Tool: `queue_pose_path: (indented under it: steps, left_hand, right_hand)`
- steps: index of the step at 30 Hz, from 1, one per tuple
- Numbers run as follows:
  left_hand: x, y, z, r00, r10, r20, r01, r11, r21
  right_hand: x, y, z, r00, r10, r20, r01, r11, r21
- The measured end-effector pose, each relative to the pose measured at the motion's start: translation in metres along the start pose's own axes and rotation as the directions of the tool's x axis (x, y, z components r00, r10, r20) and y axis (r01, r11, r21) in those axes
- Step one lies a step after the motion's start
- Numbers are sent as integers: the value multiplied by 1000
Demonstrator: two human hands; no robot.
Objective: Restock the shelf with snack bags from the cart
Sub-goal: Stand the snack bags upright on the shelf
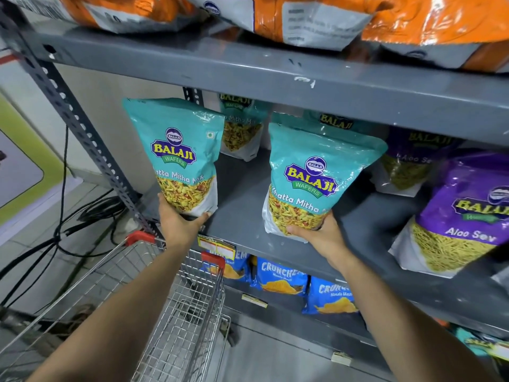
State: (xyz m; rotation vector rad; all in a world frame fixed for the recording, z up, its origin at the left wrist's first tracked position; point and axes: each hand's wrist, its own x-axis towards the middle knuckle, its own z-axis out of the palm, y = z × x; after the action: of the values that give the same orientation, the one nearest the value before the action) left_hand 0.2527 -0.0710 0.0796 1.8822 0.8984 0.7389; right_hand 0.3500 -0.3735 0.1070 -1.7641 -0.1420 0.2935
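Note:
My left hand [179,221] grips the bottom of a teal Khatta Mitha Mix bag [179,153], held upright at the left end of the grey middle shelf [239,194]. A second teal Khatta Mitha bag [314,177] is in my right hand [319,232], also held by its bottom, upright over the shelf's middle. Two more teal bags [242,125] stand at the back of the shelf. The wire cart [176,307] with red corners stands below my left arm; I see no bags inside it.
Purple Aloo Sev bags [454,219] fill the shelf's right side. Orange bags [308,15] lie on the shelf above. Blue Crunchex bags [281,277] sit on the shelf below. A perforated upright post [74,114] and black cables [63,210] are at the left.

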Motion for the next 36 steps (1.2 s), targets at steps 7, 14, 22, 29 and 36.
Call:
queue_pose_path:
  steps: [7,14,22,29,36]
  left_hand:
    - [-19,5,-4,998,-34,-62,41,991,124]
    - [-111,28,33,938,340,62,-346,927,148]
    - [-236,116,168,666,472,577,-374,881,-289]
    - [-275,168,261,529,284,800,-113,958,-265]
    - [-279,179,277,627,237,742,-101,969,-223]
  right_hand:
    - [0,9,-7,998,-27,52,25,998,53]
    - [-53,30,-70,968,-66,-242,87,993,76]
    - [-117,55,-218,771,-163,-616,63,982,-180]
    - [-127,82,-329,515,-238,-824,-21,957,-290]
    - [-92,105,-346,607,-73,-792,-124,975,-184]
